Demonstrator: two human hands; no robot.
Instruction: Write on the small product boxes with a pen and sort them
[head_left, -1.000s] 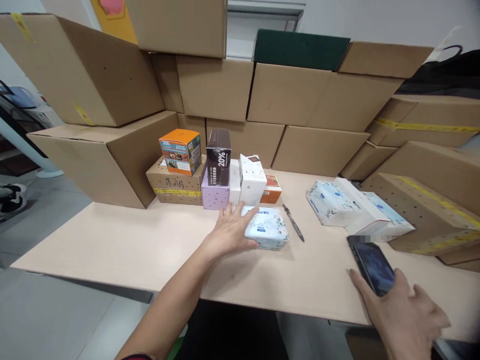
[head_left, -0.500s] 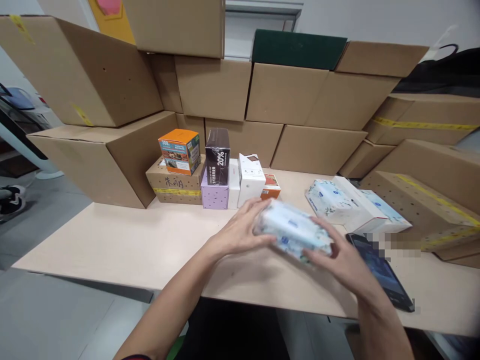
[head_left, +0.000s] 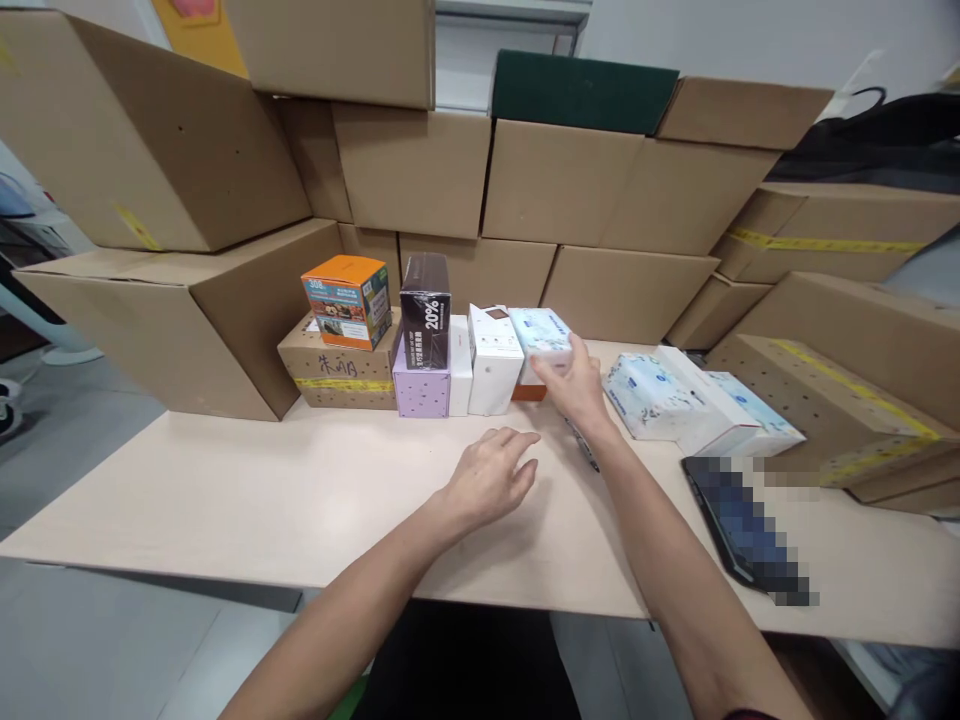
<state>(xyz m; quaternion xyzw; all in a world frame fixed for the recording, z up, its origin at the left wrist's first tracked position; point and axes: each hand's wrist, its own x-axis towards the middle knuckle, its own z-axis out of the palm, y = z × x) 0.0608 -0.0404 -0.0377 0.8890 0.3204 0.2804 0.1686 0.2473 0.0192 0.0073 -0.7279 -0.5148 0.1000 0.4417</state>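
My right hand grips the near right end of a pale blue tissue pack. The pack is at the small orange box, just right of a white box; whether it rests on the orange box I cannot tell. Over the table in front, my left hand holds nothing, its fingers apart and partly bent. Left of the white box stand a slim white box and a lilac box with a dark brown box on top.
An orange box sits on a taped carton. More tissue packs lean by a white box at right. A dark tablet-like device lies on the table. Stacked cartons wall the back and sides.
The tissue pack, held in both hands before, has moved away from me to the row of boxes, in my right hand. My left hand has let go of it.
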